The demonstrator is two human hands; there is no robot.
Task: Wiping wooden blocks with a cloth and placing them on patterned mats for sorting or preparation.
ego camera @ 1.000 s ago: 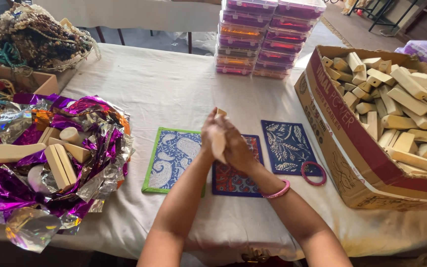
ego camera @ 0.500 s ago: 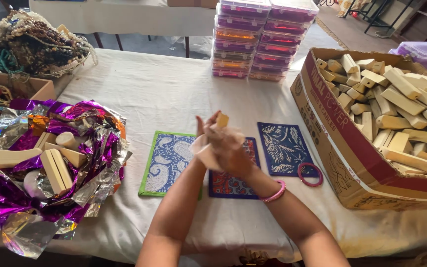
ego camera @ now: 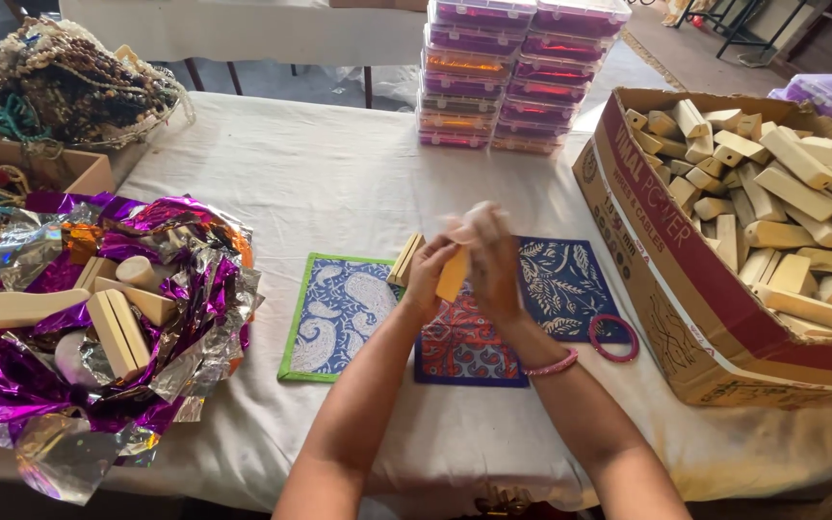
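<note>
White tablecloth (ego camera: 339,183) lies open beyond both hands (ego camera: 464,270) holding a wooden block (ego camera: 453,274).

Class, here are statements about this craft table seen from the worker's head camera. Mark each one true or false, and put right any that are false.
1. Both hands are raised together over the patterned mats, with a small wooden piece between them. True.
2. The cardboard box on the right holds glass beads. False: it is full of pale wooden blocks.
3. A pink bangle lies on the white tablecloth beside the dark blue mat. True.
4. The stacked clear plastic boxes stand at the near edge of the table. False: they stand at the far side.
5. The purple foil lies to the person's right. False: it lies to the left, with wooden pieces on it.
</note>
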